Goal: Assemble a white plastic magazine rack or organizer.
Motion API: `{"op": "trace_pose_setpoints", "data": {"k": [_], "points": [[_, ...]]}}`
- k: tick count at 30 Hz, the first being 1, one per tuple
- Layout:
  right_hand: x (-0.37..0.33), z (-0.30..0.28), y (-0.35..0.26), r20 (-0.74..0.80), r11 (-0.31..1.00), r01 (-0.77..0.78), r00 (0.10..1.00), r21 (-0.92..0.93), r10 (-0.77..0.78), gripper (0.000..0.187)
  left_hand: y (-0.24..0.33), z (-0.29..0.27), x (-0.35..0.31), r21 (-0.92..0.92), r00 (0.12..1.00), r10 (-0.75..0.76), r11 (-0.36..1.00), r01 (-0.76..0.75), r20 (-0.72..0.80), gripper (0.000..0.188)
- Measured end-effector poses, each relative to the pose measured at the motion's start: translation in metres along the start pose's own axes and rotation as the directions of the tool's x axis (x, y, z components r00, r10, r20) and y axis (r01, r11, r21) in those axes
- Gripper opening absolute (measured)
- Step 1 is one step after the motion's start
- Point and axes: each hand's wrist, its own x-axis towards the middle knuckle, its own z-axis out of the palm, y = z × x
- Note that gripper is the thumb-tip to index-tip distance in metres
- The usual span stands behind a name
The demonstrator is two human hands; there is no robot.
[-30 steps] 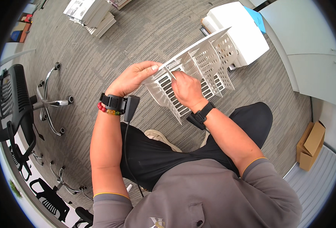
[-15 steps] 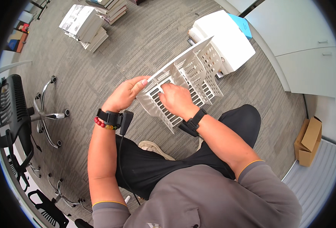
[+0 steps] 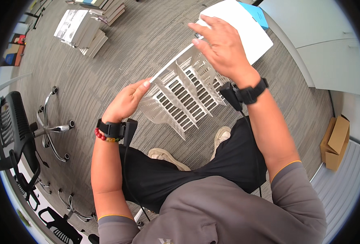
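Observation:
A white plastic file rack (image 3: pixel 153 110) with slotted compartments and perforated dividers is tilted in front of me, above the carpet. My left hand (image 3: pixel 125 101) grips its left end, with the thumb lying along the top edge. At the rack's far right end hovers my right hand (image 3: pixel 224 49), fingers spread and nothing held in it. Part of the rack's right end is hidden behind that hand. Just beyond the right hand is a white box-shaped object (image 3: pixel 255 40) on the floor.
Stacks of books (image 3: pixel 82 30) stand on the carpet at the far left. A blue item (image 3: pixel 256 15) sits behind the white object, beside white cabinets (image 3: pixel 326 40). An open cardboard box (image 3: pixel 335 142) is at right. Wheeled office chairs (image 3: pixel 17 114) line the left side.
My right hand has left the inside of the rack's left compartment and moved up and right to the far end, its fingers opening. The left hand keeps its hold.

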Motion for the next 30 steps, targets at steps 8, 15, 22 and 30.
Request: {"op": "trace_pose_setpoints", "data": {"k": [8,15,22,30], "points": [[-0.013,0.030,0.002,0.379,0.996,-0.043,0.923,-0.072,0.067,0.036,-0.002,-0.002,-0.003,0.004,0.999,-0.035,0.999,0.035,0.004,0.056],[-0.030,0.040,0.023,0.555,0.990,-0.139,0.821,-0.029,0.132,0.035,-0.026,0.018,0.014,0.126,0.997,-0.076,0.989,0.072,0.028,0.059],[-0.031,0.037,0.038,0.493,0.989,-0.147,0.860,-0.008,0.132,0.038,-0.024,0.012,0.017,0.037,0.995,-0.071,0.997,0.069,0.066,0.062],[-0.035,0.040,0.032,0.474,0.988,-0.070,0.871,-0.134,0.126,0.040,-0.021,0.015,0.021,0.090,0.994,-0.078,0.993,0.071,0.075,0.062]]}}
